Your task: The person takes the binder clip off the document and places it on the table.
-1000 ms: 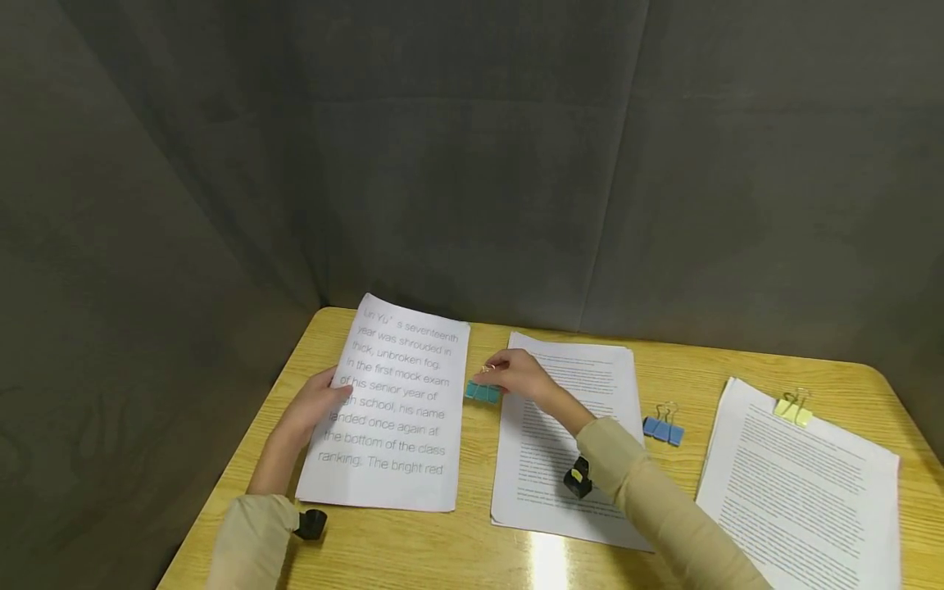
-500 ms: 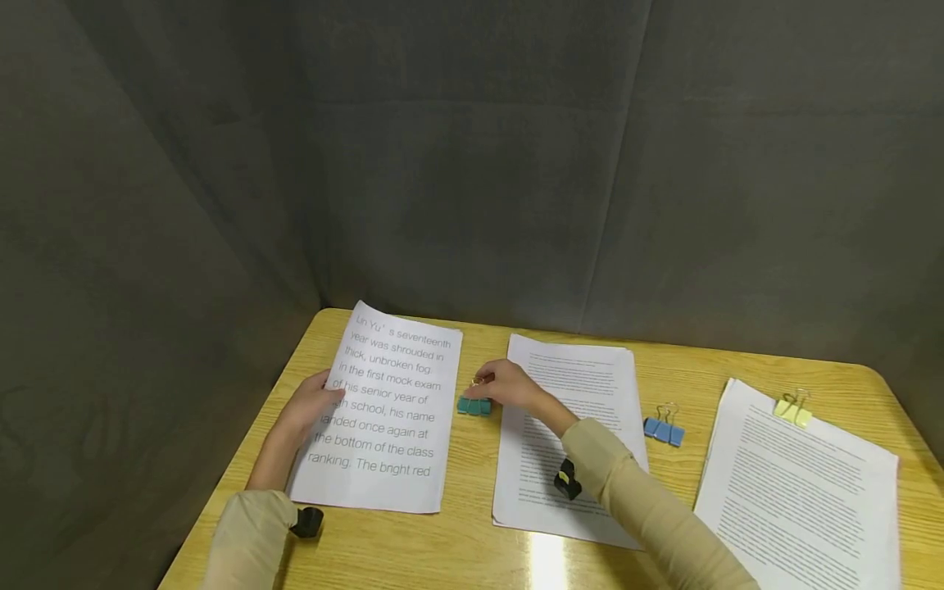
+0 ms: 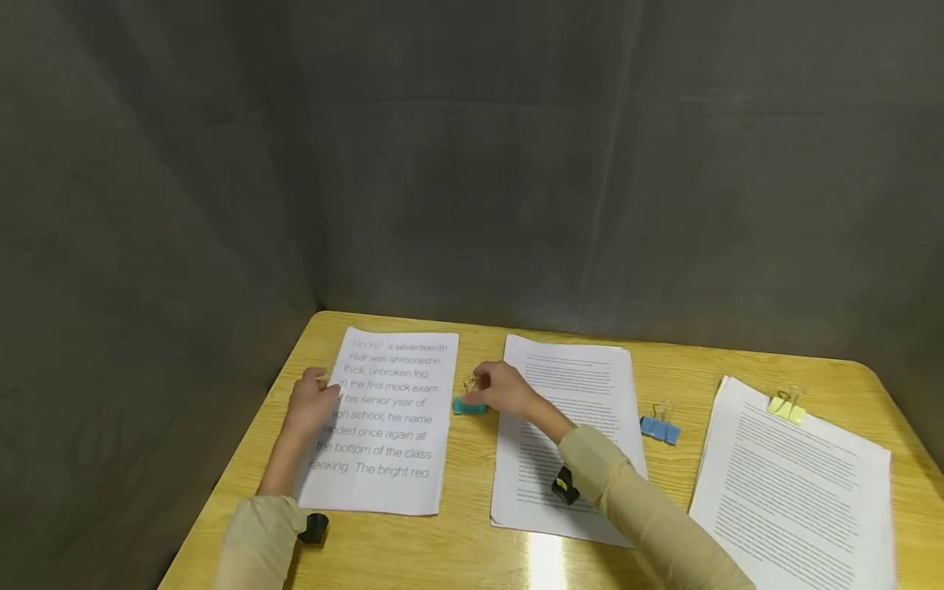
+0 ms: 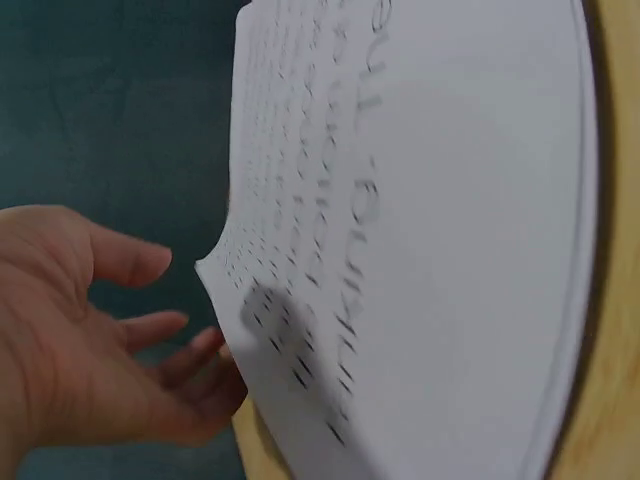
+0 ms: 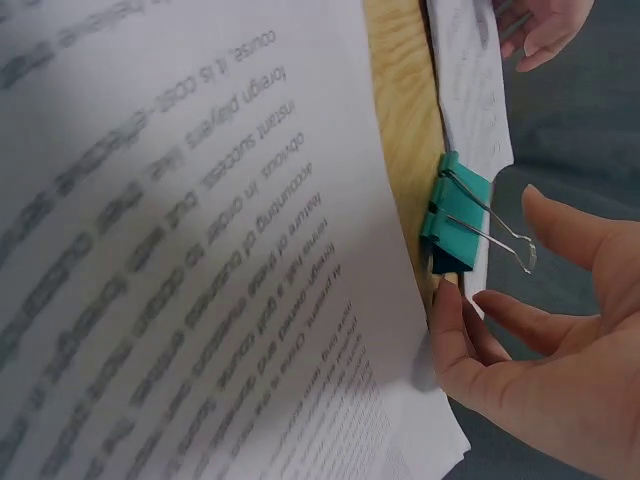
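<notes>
The teal binder clip (image 3: pixel 468 405) sat at the right edge of the large-print paper stack (image 3: pixel 383 426), which lay on the left side of the wooden desk (image 3: pixel 472 541). The wrist view had the clip's mouth against that edge, though I couldn't tell whether it had actually bitten on.

The right hand (image 3: pixel 501 392) was right at the clip, fingers loosely spread around the wire handles (image 5: pixel 495 225) with nothing clearly pinched; at most a fingertip brushed the clip body. The left hand (image 3: pixel 313 403) lay at the stack's left edge with relaxed fingers tucked under the lifted sheets, steadying them rather than gripping.

My take on handling: the clip looked small, light and stiff, with a strong spring, so I'd say the place to take it was the two wire loops, squeezed together. The painted body would probably be slick. The stack seemed floppy and prone to fanning out, so it wanted squaring up and a hold near the edge.

Further right lay a small-print stack (image 3: pixel 571 434), a loose blue clip (image 3: pixel 660 428), and a third stack (image 3: pixel 796 492) with a yellow clip (image 3: pixel 786 407).
</notes>
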A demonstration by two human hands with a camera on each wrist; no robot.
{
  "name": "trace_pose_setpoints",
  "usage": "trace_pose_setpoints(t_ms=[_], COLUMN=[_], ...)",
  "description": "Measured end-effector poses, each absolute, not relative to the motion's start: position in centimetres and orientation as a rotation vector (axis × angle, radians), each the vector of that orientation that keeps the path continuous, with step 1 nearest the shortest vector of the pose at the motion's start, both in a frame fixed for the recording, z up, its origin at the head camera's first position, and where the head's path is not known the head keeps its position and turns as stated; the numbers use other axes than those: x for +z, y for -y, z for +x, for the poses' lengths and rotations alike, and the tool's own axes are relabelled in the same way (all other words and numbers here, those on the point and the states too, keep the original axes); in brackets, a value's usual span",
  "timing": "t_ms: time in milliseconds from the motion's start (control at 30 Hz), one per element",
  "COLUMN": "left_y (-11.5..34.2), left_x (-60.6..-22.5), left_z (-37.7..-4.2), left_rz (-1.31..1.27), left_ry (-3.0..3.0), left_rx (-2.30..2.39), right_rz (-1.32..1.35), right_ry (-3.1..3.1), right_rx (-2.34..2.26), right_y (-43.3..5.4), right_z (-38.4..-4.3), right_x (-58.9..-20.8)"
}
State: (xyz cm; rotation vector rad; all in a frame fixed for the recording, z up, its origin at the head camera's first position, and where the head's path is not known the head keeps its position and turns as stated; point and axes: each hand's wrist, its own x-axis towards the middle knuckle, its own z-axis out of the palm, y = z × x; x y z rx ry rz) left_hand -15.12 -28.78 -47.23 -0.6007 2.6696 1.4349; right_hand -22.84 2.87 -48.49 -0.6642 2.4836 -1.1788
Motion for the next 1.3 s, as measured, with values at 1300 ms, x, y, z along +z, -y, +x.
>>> trace_pose_setpoints(t_ms=[1300], left_y=[3.3], left_x=[-46.0], left_z=[-16.6], left_rz=[0.362], left_ry=[-2.709], left_rx=[1.573], right_rz=[0.095], right_ry=[-2.733], right_rx=[-1.804], right_y=[-27.4], right_z=[-18.1], right_x=[-46.3])
